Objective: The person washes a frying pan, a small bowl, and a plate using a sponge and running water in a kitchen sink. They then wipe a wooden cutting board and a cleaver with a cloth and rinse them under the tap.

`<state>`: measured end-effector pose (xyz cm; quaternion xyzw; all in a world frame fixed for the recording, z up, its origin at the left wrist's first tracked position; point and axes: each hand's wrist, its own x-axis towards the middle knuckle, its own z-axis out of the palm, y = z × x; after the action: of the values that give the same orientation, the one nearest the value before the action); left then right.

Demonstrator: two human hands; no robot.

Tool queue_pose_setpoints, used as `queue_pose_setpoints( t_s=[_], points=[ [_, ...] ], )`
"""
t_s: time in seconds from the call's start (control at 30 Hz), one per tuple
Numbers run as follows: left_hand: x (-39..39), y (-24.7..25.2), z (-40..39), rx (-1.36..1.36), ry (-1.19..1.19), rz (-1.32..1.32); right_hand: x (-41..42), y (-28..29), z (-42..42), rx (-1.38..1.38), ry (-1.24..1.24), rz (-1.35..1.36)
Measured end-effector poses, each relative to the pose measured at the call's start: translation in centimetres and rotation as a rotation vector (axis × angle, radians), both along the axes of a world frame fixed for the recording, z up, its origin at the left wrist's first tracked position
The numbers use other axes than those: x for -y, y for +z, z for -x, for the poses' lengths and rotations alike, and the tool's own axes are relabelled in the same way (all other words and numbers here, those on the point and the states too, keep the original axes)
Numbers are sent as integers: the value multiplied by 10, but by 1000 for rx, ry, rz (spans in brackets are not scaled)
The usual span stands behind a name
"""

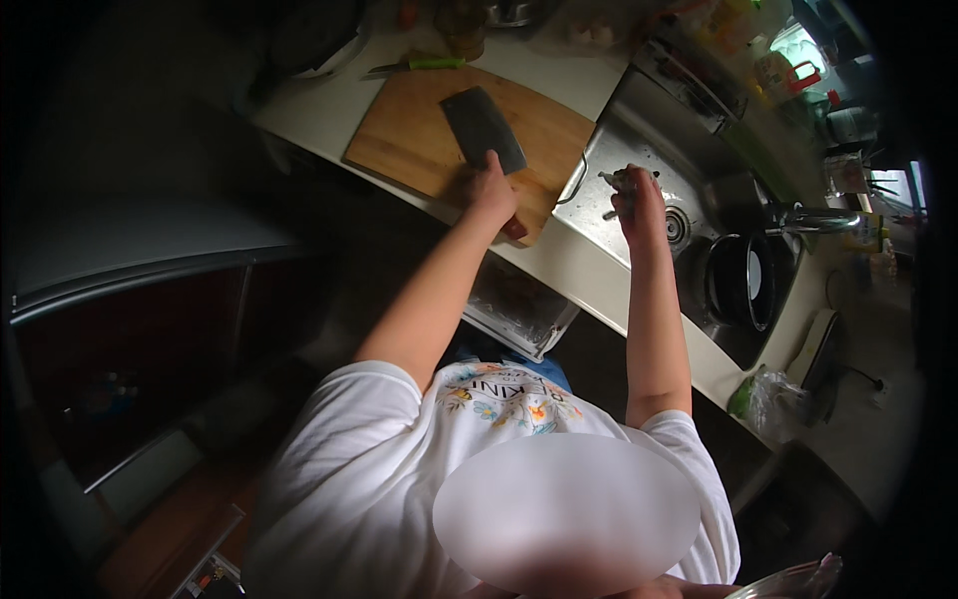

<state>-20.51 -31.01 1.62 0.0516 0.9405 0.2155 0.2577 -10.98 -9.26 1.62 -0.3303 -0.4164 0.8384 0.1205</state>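
Observation:
My left hand [494, 196] grips the handle of a cleaver [483, 127]. The broad dark blade lies flat over the wooden cutting board [404, 123], and the red-brown end of the handle sticks out below my hand. Over the stainless steel sink [599, 202], my right hand [641, 206] has its fingers bent around a small greyish thing [615, 180], mostly hidden by the fingers; I cannot tell what it is. Small dark scraps lie on the metal near it.
A green-handled knife [438, 64] lies behind the board. In the sink are a drain [675, 224] and a round dark pan [748, 281], beneath a faucet [819, 219]. An open drawer [516, 307] juts out below the counter. A plastic bag [775, 404] rests at right.

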Motion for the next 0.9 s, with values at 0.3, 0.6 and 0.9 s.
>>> queue_pose_setpoints(
  t_s=[0.3, 0.6, 0.9],
  points=[
    [67, -1, 63, -391, -504, -155, 73, -7, 55, 116, -56, -526],
    [92, -5, 116, -142, -681, -326, 157, -27, 86, 258, 484, -1987],
    [117, -10, 150, -281, -727, -255, 177, -50, 119, 341, 214, -1811]
  ],
)
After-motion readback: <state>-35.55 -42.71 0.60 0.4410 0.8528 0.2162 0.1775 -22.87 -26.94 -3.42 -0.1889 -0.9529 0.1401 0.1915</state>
